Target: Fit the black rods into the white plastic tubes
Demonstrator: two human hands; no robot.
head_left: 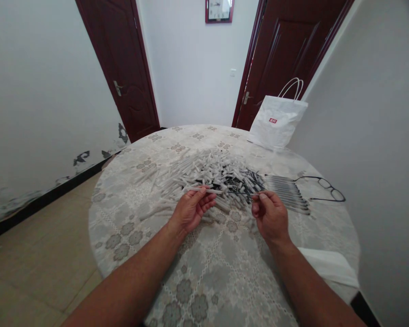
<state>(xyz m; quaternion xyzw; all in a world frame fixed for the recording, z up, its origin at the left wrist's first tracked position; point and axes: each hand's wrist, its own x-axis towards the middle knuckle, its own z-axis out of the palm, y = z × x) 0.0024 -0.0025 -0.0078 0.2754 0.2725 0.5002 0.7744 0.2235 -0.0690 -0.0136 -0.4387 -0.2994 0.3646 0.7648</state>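
My left hand (193, 206) pinches a whitish translucent pen tube (213, 190) between thumb and fingers, its free end towards the right. Facing it, my right hand (270, 213) grips a thin dark pen refill (236, 193), whose tip lies close to or in the tube's end; which of the two I cannot tell. Beyond both hands spreads a heap of whitish tubes and short pieces (204, 168). Dark slim parts (252, 179) lie in its right side. A row of pens with clear barrels and dark ends (288, 193) is lined up right of my right hand.
Black-framed glasses (323, 184) lie at the table's right. A white paper bag (277, 122) stands at the back right, and a folded white item (329, 263) rests at the near right edge. A patterned cloth (136, 254) covers the round table. Walls stand close by.
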